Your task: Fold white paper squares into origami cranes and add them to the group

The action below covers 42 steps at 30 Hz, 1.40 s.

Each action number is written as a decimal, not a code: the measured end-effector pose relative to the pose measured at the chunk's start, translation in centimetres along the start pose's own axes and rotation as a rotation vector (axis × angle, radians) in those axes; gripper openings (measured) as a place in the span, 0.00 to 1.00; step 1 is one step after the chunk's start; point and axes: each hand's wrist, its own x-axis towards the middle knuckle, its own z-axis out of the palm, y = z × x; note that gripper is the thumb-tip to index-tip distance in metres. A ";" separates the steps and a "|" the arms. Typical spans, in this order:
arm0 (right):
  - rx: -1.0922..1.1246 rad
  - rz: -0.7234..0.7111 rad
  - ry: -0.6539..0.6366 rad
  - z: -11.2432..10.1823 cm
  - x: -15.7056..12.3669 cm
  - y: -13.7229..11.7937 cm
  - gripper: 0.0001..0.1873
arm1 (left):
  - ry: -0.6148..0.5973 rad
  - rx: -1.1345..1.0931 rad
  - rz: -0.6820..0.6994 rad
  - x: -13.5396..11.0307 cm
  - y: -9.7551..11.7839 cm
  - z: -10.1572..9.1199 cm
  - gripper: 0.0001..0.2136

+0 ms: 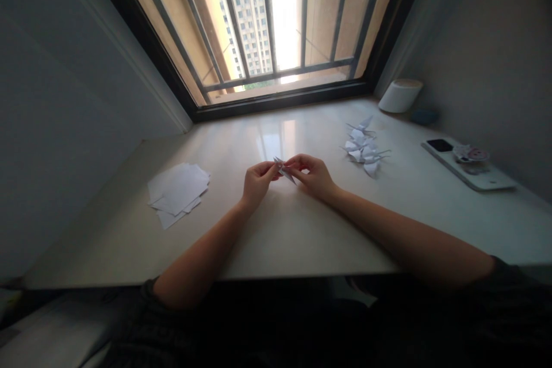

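Between my two hands, over the middle of the white sill top, is a small folded piece of paper [290, 176] with pointed ends. My left hand [259, 179] pinches it from the left with thumb and fingers. From the right, my right hand [314, 176] grips it too, fingers curled and thumb against the paper. The fingertips hide part of the folds. Off to the right lies a cluster of folded paper cranes [364, 148]. On the left rests a loose stack of white paper sheets [179, 188].
A white cylindrical object [401, 96] stands in the back right corner, with a dark blue item [424, 117] beside it. Along the right wall lies a flat white device [483, 183] with a small round package [472, 155] on top. A barred window [284, 95] borders the back.
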 end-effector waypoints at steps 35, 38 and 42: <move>-0.070 0.058 -0.057 0.1 0.1 0.4 0.19 | 0.083 -0.038 -0.009 0.4 0.2 -0.6 0.15; -0.073 0.033 -0.027 0.0 0.0 0.4 0.20 | 0.050 0.002 0.000 0.5 -0.1 -0.5 0.15; -0.210 -0.078 0.096 -0.4 -0.2 -0.2 0.16 | -0.040 0.106 -0.045 0.3 -0.1 -0.5 0.20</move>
